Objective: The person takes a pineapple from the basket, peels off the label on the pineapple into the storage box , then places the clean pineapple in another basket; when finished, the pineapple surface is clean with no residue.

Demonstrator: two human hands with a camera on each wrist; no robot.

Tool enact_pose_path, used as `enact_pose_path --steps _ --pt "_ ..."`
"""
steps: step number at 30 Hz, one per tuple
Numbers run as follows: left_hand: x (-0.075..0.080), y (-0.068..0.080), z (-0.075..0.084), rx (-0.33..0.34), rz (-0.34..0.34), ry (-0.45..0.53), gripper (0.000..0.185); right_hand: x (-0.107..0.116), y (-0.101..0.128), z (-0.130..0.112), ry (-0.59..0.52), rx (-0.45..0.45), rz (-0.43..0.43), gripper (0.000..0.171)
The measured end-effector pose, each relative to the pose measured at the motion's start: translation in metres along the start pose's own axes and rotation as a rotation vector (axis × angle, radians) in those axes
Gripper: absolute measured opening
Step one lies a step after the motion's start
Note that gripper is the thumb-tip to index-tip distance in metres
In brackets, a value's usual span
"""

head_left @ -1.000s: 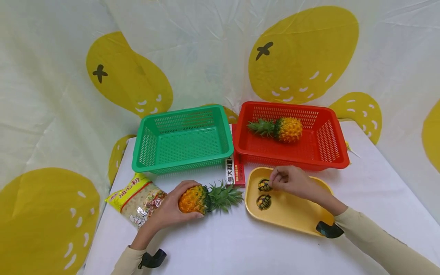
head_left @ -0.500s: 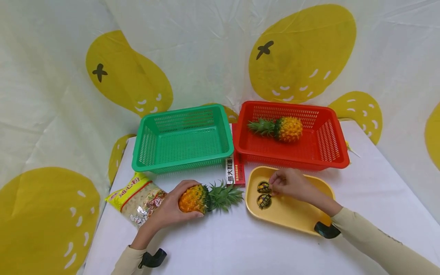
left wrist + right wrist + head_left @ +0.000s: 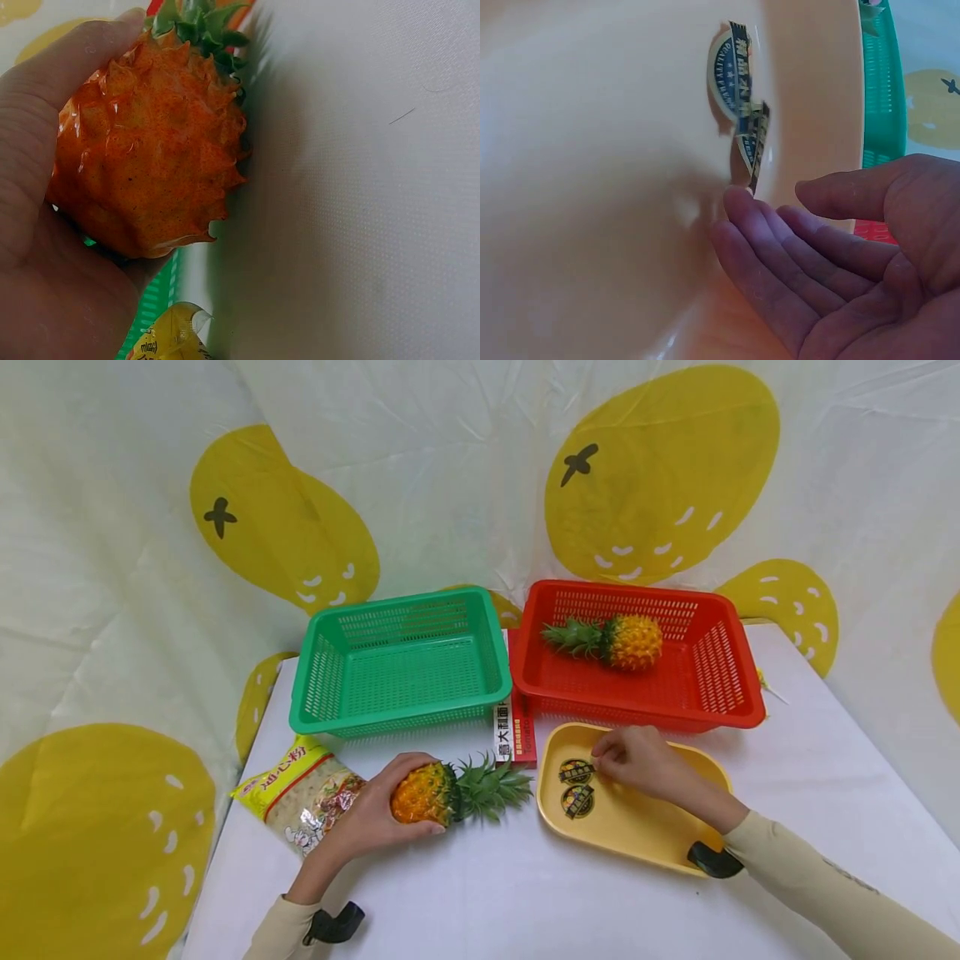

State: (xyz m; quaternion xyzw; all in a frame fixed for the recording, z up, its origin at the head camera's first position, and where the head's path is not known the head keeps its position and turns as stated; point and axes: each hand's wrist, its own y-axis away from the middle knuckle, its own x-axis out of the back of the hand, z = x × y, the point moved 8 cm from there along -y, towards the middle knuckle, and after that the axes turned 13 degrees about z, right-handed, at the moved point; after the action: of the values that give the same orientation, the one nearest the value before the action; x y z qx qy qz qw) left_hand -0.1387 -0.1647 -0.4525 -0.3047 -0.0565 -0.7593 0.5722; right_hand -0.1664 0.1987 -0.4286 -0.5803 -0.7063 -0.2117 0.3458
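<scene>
My left hand (image 3: 375, 814) grips the orange body of a small pineapple (image 3: 418, 795), which lies on its side on the white table with its leafy crown to the right. Close up in the left wrist view, thumb and fingers wrap round the spiky pineapple (image 3: 150, 150). Over a yellow tray (image 3: 630, 835) is my right hand (image 3: 641, 764). Two round stickers with dark banners lie in the tray: an upper sticker (image 3: 576, 771) beside my fingertips and a lower sticker (image 3: 577, 802). In the right wrist view the thumb stands apart from the fingers, whose tips are at the nearer sticker (image 3: 754, 150).
A green basket (image 3: 405, 714) stands at the back left. Right of it, a red basket (image 3: 600, 706) holds another pineapple (image 3: 633, 642). Between them lies a red and white package (image 3: 516, 735). A yellow-topped food bag (image 3: 307, 793) lies left of my left hand.
The upper sticker has shifted slightly towards the lower one, and my right hand has moved a little at its edge. My left hand stays on the pineapple.
</scene>
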Motion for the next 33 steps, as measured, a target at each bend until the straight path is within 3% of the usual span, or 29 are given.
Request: enact_pose_path --steps 6,13,17,22,33 --pt "0.001 -0.001 0.0 -0.004 0.005 -0.006 0.088 0.01 -0.004 -0.021 0.031 0.061 0.044 0.005" --pt "0.001 0.0 0.001 -0.007 0.003 -0.006 0.088 0.0 -0.014 -0.071 -0.065 0.145 0.007 0.009" --pt "0.0 0.0 0.0 0.002 0.002 -0.011 0.089 -0.016 -0.018 -0.103 -0.068 0.259 -0.025 0.019" --pt "0.0 -0.001 0.0 -0.001 -0.002 -0.008 0.088 -0.043 -0.021 -0.136 0.05 0.389 -0.068 0.046" --pt "-0.001 -0.001 -0.002 -0.012 -0.002 -0.003 0.085 -0.114 -0.028 -0.16 0.214 0.451 -0.218 0.09"
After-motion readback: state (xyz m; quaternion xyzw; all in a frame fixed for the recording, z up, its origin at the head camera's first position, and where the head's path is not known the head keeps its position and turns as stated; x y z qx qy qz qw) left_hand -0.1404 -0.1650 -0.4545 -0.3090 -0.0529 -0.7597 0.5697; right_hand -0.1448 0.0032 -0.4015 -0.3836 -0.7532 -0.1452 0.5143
